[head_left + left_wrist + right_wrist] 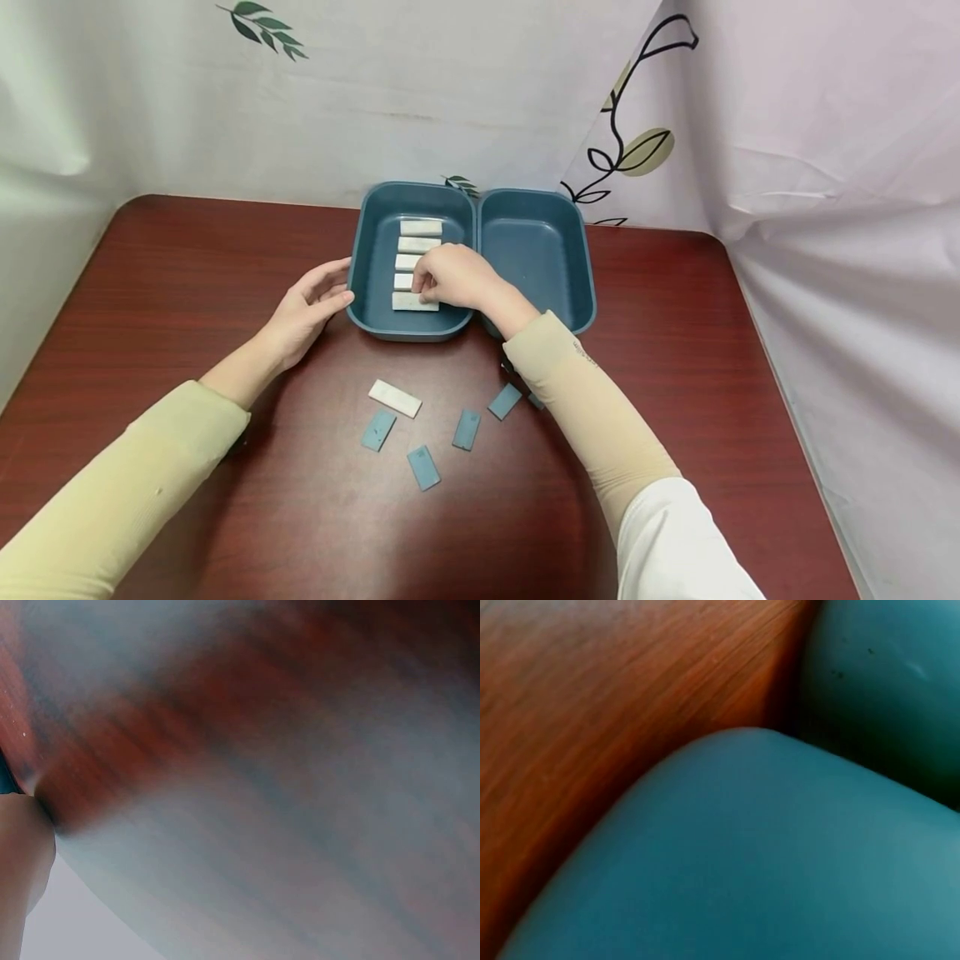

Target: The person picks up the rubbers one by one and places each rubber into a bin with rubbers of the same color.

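A blue box with two joined trays stands at the back of the table. In its left tray [411, 327], several white blocks [421, 227] lie in a column. My right hand [459, 277] reaches in over them, fingers curled, its thumb and fingertips pinching the right part of the nearest white block [408, 302]. My left hand [303, 312] touches the tray's left outer wall with loosely bent fingers, thumb close to the rim. In the left wrist view, part of that hand [22, 862] shows at the left edge. The right wrist view holds only the box's outer walls [742, 847] and wood.
On the table [300, 500] in front of the box lie a loose white block [395, 398] and several blue-grey tiles [423, 467], some partly under my right forearm. The right tray [532, 250] adjoins the left one. White patterned cloth [337, 108] hangs behind the table.
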`<action>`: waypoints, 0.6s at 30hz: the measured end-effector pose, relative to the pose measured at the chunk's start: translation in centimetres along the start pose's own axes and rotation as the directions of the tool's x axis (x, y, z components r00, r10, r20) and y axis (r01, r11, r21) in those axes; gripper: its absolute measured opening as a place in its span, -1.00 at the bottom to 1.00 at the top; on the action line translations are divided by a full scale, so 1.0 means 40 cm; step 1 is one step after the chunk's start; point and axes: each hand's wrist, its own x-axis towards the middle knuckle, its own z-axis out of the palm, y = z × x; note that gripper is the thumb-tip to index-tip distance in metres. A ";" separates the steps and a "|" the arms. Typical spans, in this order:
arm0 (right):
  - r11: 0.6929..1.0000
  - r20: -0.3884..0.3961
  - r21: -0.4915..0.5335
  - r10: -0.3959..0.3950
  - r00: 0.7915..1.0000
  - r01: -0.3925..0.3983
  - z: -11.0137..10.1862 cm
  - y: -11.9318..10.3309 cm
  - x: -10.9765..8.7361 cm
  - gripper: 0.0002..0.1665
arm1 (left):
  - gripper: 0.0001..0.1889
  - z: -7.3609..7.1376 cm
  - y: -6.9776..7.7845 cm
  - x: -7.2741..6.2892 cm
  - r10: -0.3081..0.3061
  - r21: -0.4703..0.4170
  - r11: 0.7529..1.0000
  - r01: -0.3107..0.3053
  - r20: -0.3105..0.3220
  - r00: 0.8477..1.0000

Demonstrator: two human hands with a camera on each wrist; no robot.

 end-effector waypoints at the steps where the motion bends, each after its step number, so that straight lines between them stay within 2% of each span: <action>1: 1.000 0.001 -0.001 0.000 1.000 0.000 0.000 0.000 0.001 -0.88 | -0.45 0.000 0.000 0.000 0.000 -0.001 1.000 0.000 0.000 1.000; 18: 0.999 0.003 -0.041 -0.018 1.000 0.019 0.011 0.008 0.006 -0.85 | -0.46 0.001 0.001 -0.004 -0.011 0.015 1.000 0.011 -0.009 1.000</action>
